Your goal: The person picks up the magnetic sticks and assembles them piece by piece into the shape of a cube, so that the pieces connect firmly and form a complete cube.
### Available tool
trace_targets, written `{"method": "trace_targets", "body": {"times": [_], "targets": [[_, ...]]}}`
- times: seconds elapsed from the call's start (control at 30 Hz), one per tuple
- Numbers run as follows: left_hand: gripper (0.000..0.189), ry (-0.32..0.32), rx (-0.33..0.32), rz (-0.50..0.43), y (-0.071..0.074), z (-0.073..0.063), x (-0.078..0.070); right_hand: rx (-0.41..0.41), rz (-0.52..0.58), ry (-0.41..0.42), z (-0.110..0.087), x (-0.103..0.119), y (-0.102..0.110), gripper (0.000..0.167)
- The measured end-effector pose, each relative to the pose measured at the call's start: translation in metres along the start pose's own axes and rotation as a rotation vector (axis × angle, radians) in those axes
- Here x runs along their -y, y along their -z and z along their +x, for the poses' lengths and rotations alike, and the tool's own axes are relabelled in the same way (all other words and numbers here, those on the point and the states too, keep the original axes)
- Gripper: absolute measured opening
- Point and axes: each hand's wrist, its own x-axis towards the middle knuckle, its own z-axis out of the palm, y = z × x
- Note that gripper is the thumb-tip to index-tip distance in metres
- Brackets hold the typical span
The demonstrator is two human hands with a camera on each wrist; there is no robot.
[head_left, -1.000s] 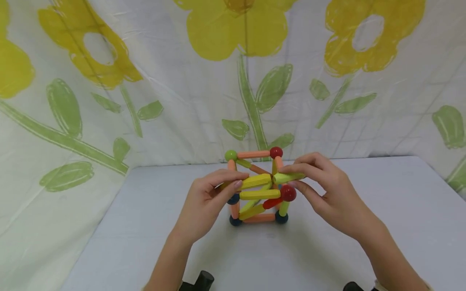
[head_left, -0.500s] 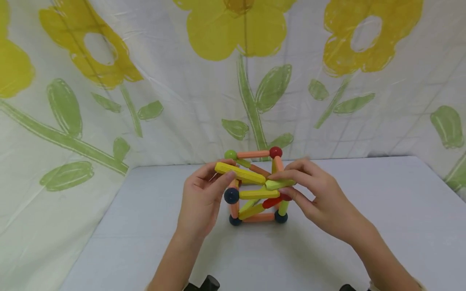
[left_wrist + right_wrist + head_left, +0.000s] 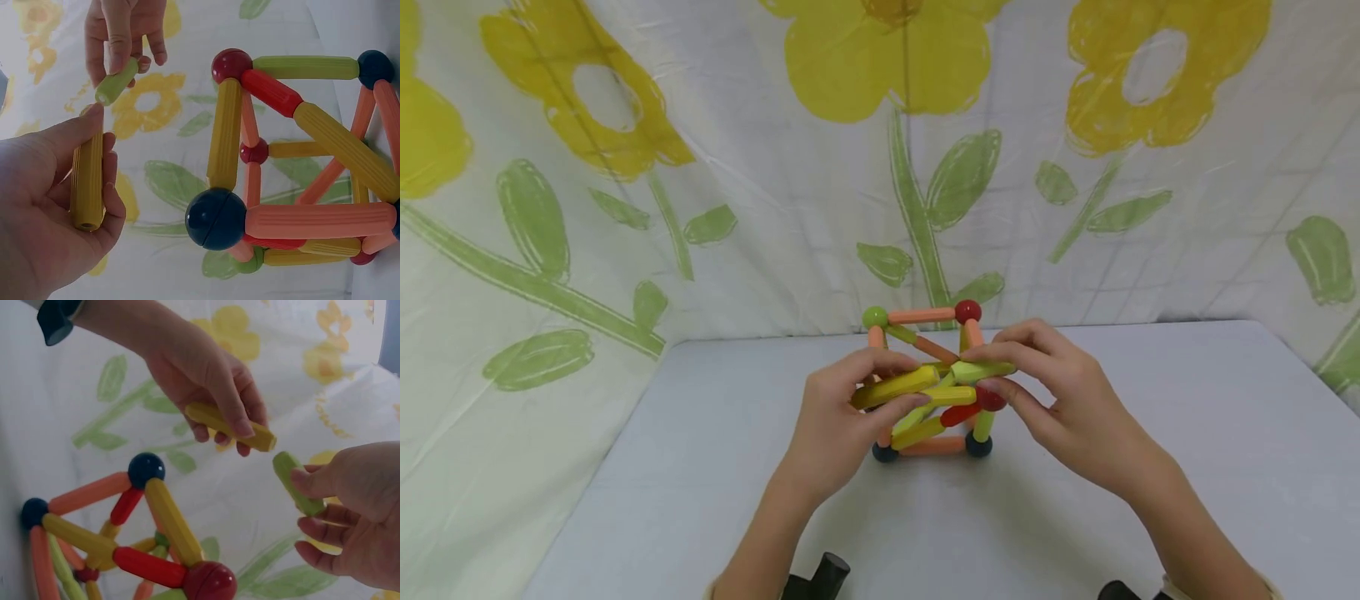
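My left hand (image 3: 838, 421) holds a ribbed yellow magnetic rod (image 3: 895, 387) between thumb and fingers, its near end exposed in the left wrist view. A shorter light green magnetic rod (image 3: 299, 482) is pinched by my right hand (image 3: 1071, 404). The facing ends of the two rods are close, with a small gap in the right wrist view. Just beyond both hands in the head view stands a box-shaped frame of rods and balls, with a red ball (image 3: 967, 312) at its far right top corner. My left hand hides its near left top corner there; the left wrist view shows a dark blue ball (image 3: 216, 219).
The frame stands on a white table (image 3: 685, 467). A white curtain (image 3: 760, 250) printed with yellow flowers and green leaves hangs behind the table. Dark wrist gear (image 3: 820, 577) shows at the bottom edge of the head view.
My left hand first tilts the yellow rod up at its left end, then turns it back down and draws it slightly away from the green rod. My right hand has shifted slightly left overall.
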Motion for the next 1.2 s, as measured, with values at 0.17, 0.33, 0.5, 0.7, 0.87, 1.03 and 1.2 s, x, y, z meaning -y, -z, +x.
{"method": "trace_targets", "body": {"times": [0.17,0.33,0.5,0.7,0.87,1.03,1.2], "targets": [[0.030,-0.063,0.020,0.052,-0.003,-0.001,0.000,0.010,0.021,0.022,0.000,0.000,-0.003,0.049],[0.029,-0.083,0.011,0.080,-0.004,0.000,0.001,0.008,0.017,0.036,0.000,-0.001,-0.004,0.050],[0.028,-0.091,-0.002,0.103,-0.006,0.000,0.001,0.004,0.015,0.028,0.001,0.000,-0.004,0.048],[0.028,-0.060,0.002,0.134,-0.007,0.001,0.000,-0.016,0.040,-0.003,0.002,-0.001,-0.006,0.046],[0.028,0.004,0.046,0.133,-0.006,0.001,0.002,-0.025,0.188,-0.024,0.004,-0.013,-0.010,0.043],[0.032,0.111,0.134,0.071,-0.004,0.002,0.003,-0.002,0.547,-0.198,0.005,-0.029,-0.011,0.028],[0.032,0.200,0.202,0.003,-0.002,0.007,0.006,-0.006,0.610,-0.321,0.008,-0.036,-0.012,0.025]]}}
